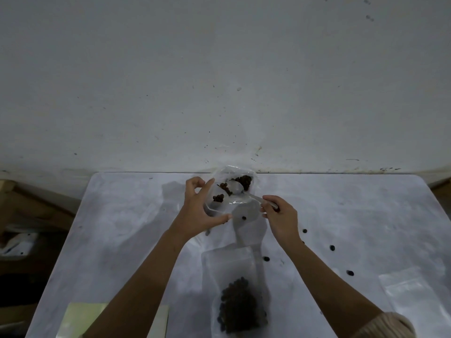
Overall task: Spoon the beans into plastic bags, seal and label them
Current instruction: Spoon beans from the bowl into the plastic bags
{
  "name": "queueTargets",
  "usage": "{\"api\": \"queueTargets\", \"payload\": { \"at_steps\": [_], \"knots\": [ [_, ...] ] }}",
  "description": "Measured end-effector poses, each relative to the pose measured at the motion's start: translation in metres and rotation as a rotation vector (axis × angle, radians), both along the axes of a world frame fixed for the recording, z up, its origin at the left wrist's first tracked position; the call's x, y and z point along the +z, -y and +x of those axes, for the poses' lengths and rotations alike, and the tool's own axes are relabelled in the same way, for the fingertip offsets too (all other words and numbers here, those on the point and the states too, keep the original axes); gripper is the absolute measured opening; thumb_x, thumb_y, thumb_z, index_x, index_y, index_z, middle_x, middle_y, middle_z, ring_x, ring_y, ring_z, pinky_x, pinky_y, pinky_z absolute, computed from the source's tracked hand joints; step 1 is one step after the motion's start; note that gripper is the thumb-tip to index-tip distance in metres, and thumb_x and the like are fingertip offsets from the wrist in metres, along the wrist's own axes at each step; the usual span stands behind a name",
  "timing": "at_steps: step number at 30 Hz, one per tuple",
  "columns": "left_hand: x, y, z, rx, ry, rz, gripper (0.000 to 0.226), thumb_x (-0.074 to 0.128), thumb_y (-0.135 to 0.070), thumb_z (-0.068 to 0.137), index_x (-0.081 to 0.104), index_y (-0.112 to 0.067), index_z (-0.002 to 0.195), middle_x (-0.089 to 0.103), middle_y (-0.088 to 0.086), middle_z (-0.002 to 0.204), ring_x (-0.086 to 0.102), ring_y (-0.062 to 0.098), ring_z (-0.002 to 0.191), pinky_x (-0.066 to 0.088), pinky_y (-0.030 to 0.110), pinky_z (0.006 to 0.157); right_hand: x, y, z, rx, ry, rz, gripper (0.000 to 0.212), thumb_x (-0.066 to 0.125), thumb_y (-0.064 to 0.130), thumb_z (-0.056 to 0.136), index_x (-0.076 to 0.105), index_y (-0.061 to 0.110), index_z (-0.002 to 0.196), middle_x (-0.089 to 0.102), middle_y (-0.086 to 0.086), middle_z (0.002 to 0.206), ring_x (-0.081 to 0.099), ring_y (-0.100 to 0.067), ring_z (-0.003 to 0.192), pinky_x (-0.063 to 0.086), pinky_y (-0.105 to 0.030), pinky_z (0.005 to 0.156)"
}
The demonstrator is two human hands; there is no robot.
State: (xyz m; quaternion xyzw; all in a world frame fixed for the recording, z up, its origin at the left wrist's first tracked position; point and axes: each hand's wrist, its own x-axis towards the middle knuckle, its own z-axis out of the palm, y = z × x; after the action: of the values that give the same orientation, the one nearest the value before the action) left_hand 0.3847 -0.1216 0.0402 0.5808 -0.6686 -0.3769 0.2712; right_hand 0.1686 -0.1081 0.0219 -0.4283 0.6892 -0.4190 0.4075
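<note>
A: Step in hand?
B: Filling. Judged second bag, going by the one done.
A: Source?
B: Stock bag (251, 175), far edge of table (122, 240), against wall (219, 81). Beans (244, 181) heaped inside.
A: Left grip?
B: Left hand (197, 211): curled round small bag (218, 205), thumb below, fingers at rim, propping mouth open. Held just beside stock bag; touching or not, cannot tell.
A: Right grip?
B: Right hand (280, 218): pinching handle of spoon (235, 188) between thumb and fingers. Bowl down among beans in stock bag.
A: Fill level?
B: Small clump only in held bag. Judged well short of full.
A: Next move?
B: Probably lifting a level spoonful, crossing the short gap, tipping well inside the mouth. Calls for a wide mouth and a low, steady spoon; thin film, likely to fold shut.
A: Spill risk?
B: Real. Loose beans (332, 247) scattered on table right of the hands.
A: Look of beans?
B: Dark brown, small, roundish, dry-looking. Likely to roll.
A: Remainder?
B: Filled bag (231, 264) lying flat between forearms; seal not readable. Empty bags (410, 293) at right. Pale yellow pad (83, 318) near left, presumably for labels. No label seen on any bag.
</note>
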Motion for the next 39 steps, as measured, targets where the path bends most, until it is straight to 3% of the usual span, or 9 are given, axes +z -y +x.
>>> {"api": "queueTargets", "payload": {
  "at_steps": [2, 6, 11, 15, 20, 25, 28, 35, 39],
  "knots": [
    [0.002, -0.002, 0.002, 0.011, -0.012, -0.004, 0.101, 0.085, -0.037, 0.063, 0.03, -0.016, 0.145, 0.016, -0.011, 0.119, 0.023, -0.006, 0.111, 0.023, -0.009, 0.083, 0.002, 0.001, 0.001, 0.064, -0.111, -0.012, 0.018, 0.057, 0.007, 0.09, 0.067, 0.006, 0.105, 0.068, -0.008, 0.098, 0.064, -0.02, 0.089, 0.053, -0.035, 0.088],
    [0.012, -0.009, 0.004, 0.034, -0.052, -0.038, 0.108, 0.08, -0.045, 0.06, 0.024, -0.015, 0.147, 0.019, -0.007, 0.117, 0.027, -0.001, 0.111, 0.028, -0.006, 0.084, 0.012, 0.003, 0.006, 0.246, -0.319, 0.035, 0.026, 0.054, 0.013, 0.092, 0.063, 0.003, 0.115, 0.064, -0.011, 0.115, 0.059, -0.023, 0.107, 0.039, -0.014, 0.085],
    [0.033, -0.018, 0.002, 0.059, -0.149, -0.069, 0.107, 0.083, -0.038, 0.064, 0.019, -0.017, 0.148, 0.021, -0.009, 0.121, 0.034, 0.006, 0.121, 0.028, -0.004, 0.09, 0.028, -0.005, 0.011, 0.257, -0.446, -0.096, 0.03, 0.054, 0.012, 0.092, 0.058, 0.004, 0.12, 0.053, -0.011, 0.123, 0.053, -0.022, 0.111, 0.043, -0.023, 0.093],
    [0.057, -0.026, -0.006, 0.053, -0.24, -0.123, 0.098, 0.081, -0.033, 0.066, 0.023, -0.021, 0.144, 0.026, -0.005, 0.121, 0.035, -0.013, 0.116, 0.03, -0.004, 0.088, 0.064, -0.01, 0.035, 0.34, -0.225, -0.234, 0.029, 0.053, 0.012, 0.093, 0.058, 0.012, 0.121, 0.057, -0.002, 0.121, 0.053, -0.007, 0.106, 0.044, -0.014, 0.093],
    [0.076, -0.033, -0.017, 0.077, -0.442, -0.057, 0.086, 0.072, -0.046, 0.072, 0.026, -0.028, 0.143, 0.036, -0.01, 0.133, 0.045, -0.001, 0.122, 0.042, 0.012, 0.096, 0.101, -0.022, 0.062, 0.467, 0.241, -0.185, 0.03, 0.037, 0.019, 0.1, 0.049, 0.027, 0.126, 0.057, 0.016, 0.115, 0.055, 0.011, 0.104, 0.044, -0.007, 0.087],
    [0.089, -0.044, -0.024, 0.004, -0.5, -0.003, 0.061, 0.043, -0.035, 0.094, 0.016, -0.024, 0.148, 0.032, -0.023, 0.139, 0.037, -0.02, 0.119, 0.034, 0.001, 0.093, 0.103, -0.026, 0.065, 0.387, 0.255, -0.242, 0.038, 0.038, 0.024, 0.099, 0.04, 0.021, 0.138, 0.049, 0.006, 0.134, 0.047, -0.006, 0.124, 0.042, -0.017, 0.101],
    [0.096, -0.048, -0.026, 0.095, -0.515, -0.073, 0.044, 0.034, -0.027, 0.1, 0.032, -0.02, 0.144, 0.038, -0.008, 0.145, 0.039, 0.005, 0.131, 0.034, 0.012, 0.105, 0.106, -0.028, 0.057, 0.265, 0.218, -0.306, 0.033, 0.046, 0.024, 0.097, 0.047, 0.024, 0.13, 0.056, 0.002, 0.126, 0.053, -0.01, 0.116, 0.045, -0.021, 0.098],
    [0.103, -0.048, -0.024, 0.276, -0.774, -0.165, 0.02, 0.052, -0.009, 0.094, 0.063, -0.009, 0.11, 0.07, 0.01, 0.101, 0.068, 0.027, 0.096, 0.054, 0.039, 0.088, 0.119, -0.034, 0.043, 0.089, 0.225, -0.417, 0.021, 0.063, 0.02, 0.088, 0.056, 0.026, 0.107, 0.064, -0.001, 0.086, 0.06, -0.01, 0.073, 0.05, -0.031, 0.071],
    [0.102, -0.052, -0.03, 0.331, -0.759, -0.195, 0.016, 0.059, -0.005, 0.089, 0.067, -0.014, 0.101, 0.072, 0.005, 0.092, 0.07, 0.023, 0.089, 0.055, 0.033, 0.083, 0.121, -0.041, 0.04, 0.114, 0.234, -0.469, 0.023, 0.063, 0.01, 0.087, 0.057, 0.024, 0.105, 0.059, 0.006, 0.079, 0.059, -0.009, 0.074, 0.046, -0.025, 0.067]
  ]
}}
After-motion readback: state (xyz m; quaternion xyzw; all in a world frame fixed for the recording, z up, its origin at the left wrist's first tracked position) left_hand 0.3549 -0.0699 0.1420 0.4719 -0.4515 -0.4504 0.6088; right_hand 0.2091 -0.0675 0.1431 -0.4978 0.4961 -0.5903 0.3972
